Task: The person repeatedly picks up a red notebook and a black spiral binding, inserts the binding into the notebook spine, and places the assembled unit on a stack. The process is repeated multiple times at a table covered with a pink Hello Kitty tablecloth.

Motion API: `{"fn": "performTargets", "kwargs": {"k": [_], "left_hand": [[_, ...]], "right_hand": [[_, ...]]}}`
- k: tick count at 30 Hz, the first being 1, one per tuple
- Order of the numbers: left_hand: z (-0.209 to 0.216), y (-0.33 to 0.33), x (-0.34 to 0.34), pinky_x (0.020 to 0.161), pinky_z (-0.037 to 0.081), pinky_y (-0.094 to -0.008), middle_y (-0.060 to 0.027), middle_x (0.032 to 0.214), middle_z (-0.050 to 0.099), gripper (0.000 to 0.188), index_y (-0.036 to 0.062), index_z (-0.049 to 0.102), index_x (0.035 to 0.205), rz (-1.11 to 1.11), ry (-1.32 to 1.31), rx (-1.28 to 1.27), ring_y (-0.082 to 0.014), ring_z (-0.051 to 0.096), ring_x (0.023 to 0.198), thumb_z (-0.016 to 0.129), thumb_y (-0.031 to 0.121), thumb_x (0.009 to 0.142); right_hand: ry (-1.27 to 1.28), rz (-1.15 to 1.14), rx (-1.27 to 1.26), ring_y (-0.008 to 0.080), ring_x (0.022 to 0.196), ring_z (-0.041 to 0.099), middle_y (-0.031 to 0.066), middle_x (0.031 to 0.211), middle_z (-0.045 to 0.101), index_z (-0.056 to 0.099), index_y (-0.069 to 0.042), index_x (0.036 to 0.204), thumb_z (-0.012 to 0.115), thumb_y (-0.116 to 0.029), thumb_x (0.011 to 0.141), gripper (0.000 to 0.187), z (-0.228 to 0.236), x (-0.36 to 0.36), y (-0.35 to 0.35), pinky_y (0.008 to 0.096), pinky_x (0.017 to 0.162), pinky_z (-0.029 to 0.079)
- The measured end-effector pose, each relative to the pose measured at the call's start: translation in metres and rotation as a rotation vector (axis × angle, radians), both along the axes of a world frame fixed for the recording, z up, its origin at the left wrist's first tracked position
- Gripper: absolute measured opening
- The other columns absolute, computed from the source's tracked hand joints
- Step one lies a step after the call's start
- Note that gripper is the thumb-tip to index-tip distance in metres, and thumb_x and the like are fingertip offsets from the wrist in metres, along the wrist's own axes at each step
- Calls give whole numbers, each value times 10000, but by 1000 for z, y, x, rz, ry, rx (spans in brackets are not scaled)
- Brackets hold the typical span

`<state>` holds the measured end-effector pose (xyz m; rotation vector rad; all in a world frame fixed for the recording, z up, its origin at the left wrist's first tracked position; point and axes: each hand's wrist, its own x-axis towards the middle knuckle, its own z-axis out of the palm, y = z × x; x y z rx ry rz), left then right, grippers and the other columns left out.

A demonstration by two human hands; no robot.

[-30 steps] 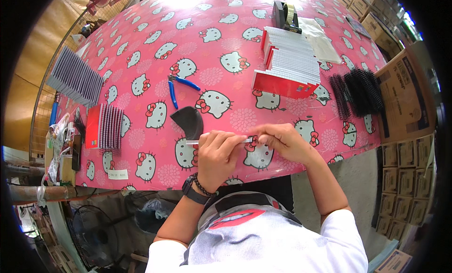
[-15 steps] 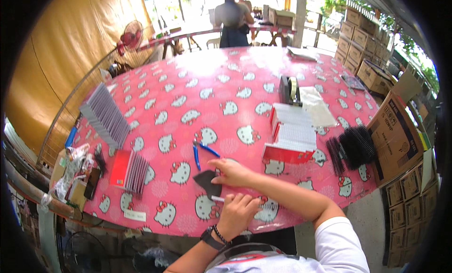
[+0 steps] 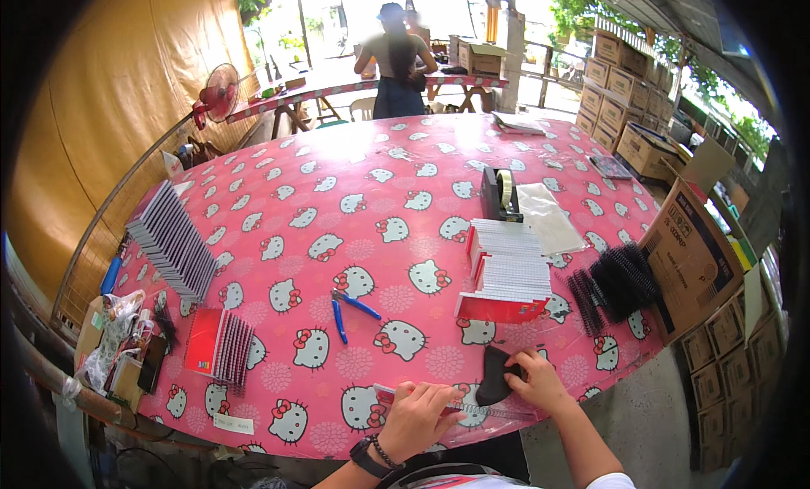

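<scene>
My left hand (image 3: 415,417) is closed over a thin notebook (image 3: 384,395) at the near edge of the table, its fingers pressed along the top. A narrow red and white strip of the notebook shows beside the fingers; the hand hides most of it. From under that hand a thin wire spiral (image 3: 485,411) stretches to the right. My right hand (image 3: 538,383) pinches the right side of a dark grey, flat, curved piece (image 3: 493,378), just beyond the spiral. Blue-handled pliers (image 3: 342,312) lie farther off, jaws pointing away, touched by neither hand.
Red-covered notebooks stand in a stack (image 3: 506,274) at right, with a tape dispenser (image 3: 501,195) behind. Black spiral coils (image 3: 620,282) lie beside an open carton (image 3: 696,257). More notebooks (image 3: 173,244) and a red-covered stack (image 3: 221,347) sit at left. A person (image 3: 398,63) stands beyond the table.
My right hand has carried the dark piece from left of my left hand across to the right side. My left hand stays low on the notebook. The view has tilted upward a little.
</scene>
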<state>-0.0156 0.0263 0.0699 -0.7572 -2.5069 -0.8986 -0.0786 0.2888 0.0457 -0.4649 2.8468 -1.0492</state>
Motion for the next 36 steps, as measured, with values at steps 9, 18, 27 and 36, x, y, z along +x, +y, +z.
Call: {"fn": "performTargets", "kwargs": {"k": [9,18,27,36], "left_hand": [[2,-2,4,855,344,-373,37,908,620,245,152,611,992,25,-65,-54,-154,590,903,713,263,799],[-11,-22,4,1071,87,-562,39,881,626,268,155,656,873,203,-24,-182,-176,581,976,775,337,716],[-13,-21,5,1044,163,-544,32,803,607,221,157,662,829,182,-27,-124,-170,584,916,779,279,685],[-16,-17,8,1049,147,-547,41,799,611,214,166,653,783,222,-27,-100,-169,576,965,793,275,663]], "right_hand": [[130,509,154,425,1306,345,205,1440,366,563,-144,1256,812,-431,652,714,14,-20,-7,504,1054,357],[-152,476,-395,350,1248,476,232,1323,515,668,-125,1156,780,-416,699,553,14,-32,-11,425,1031,382],[-470,616,-689,273,1176,541,170,1260,595,718,-72,1056,668,-489,799,493,17,-26,-42,405,1031,369],[-604,513,-614,237,1138,546,171,1200,626,702,-26,1052,697,-425,809,468,15,-18,-56,385,997,384]]}}
